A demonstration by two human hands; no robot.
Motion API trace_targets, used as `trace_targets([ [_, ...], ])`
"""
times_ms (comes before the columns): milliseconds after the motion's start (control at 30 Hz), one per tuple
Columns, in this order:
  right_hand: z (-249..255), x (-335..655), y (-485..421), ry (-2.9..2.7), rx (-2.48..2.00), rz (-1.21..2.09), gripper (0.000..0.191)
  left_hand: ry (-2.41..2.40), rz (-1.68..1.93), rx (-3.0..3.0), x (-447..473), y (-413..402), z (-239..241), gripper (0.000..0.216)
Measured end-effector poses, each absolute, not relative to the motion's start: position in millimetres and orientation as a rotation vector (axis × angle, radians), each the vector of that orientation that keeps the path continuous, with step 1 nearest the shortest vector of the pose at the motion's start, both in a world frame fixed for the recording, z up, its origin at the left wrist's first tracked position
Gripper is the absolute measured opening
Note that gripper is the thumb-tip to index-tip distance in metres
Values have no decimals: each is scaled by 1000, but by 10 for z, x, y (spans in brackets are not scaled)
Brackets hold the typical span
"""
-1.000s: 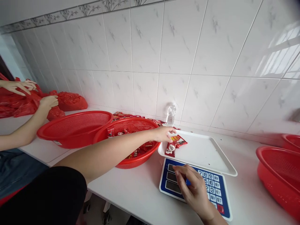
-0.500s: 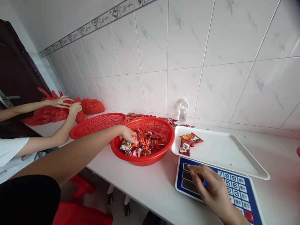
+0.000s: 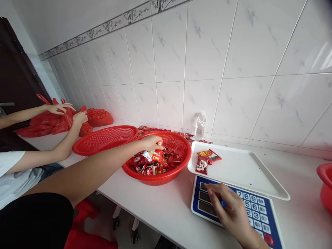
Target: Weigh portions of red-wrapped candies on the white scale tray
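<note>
My left hand [image 3: 151,142] is raised just above the red basket [image 3: 181,166], closed on a few candy packets [image 3: 153,154] lifted from the heap of red-wrapped candies [image 3: 155,164] inside. My right hand [image 3: 228,211] rests on the blue face of the scale [image 3: 259,214], fingers curled over its display side, holding nothing that I can see. On the scale's white tray [image 3: 246,169], at its left end, lie a few red candy packets [image 3: 206,159].
An empty red basket [image 3: 105,138] sits left of the filled one. Another person's hands [image 3: 70,114] work at red plastic bags [image 3: 52,121] at the far left. A water bottle [image 3: 200,127] stands by the tiled wall. Another red basket [image 3: 325,185] shows at the right edge.
My left hand went from the tray back into the candy basket, grabbed packets and now lifts them. My right hand stayed on the scale.
</note>
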State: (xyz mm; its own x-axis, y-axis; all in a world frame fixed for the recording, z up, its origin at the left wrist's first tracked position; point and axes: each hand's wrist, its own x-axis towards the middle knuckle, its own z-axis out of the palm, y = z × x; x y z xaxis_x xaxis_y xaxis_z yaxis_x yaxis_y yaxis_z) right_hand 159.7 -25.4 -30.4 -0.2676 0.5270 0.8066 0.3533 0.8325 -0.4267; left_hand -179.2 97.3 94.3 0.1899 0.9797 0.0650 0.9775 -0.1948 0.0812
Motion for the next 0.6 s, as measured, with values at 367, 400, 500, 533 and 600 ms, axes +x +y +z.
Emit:
trace_targets([
  [367,-249,1560,-219,-1868,-667,206,15,1879,608,2537,-900,1185,1172,31],
  [400,-246,1560,-217,-1866,-670,205,15,1832,630,2532,-790,1205,1170,31],
  [500,-237,1560,-213,-1860,-673,199,16,1688,696,2487,-470,1253,1141,30],
  [533,-233,1560,-213,-1859,-673,198,17,1645,717,2474,-370,1264,1127,29],
  [600,-223,1560,-216,-1857,-666,196,17,1580,751,2463,-184,1283,1097,28],
])
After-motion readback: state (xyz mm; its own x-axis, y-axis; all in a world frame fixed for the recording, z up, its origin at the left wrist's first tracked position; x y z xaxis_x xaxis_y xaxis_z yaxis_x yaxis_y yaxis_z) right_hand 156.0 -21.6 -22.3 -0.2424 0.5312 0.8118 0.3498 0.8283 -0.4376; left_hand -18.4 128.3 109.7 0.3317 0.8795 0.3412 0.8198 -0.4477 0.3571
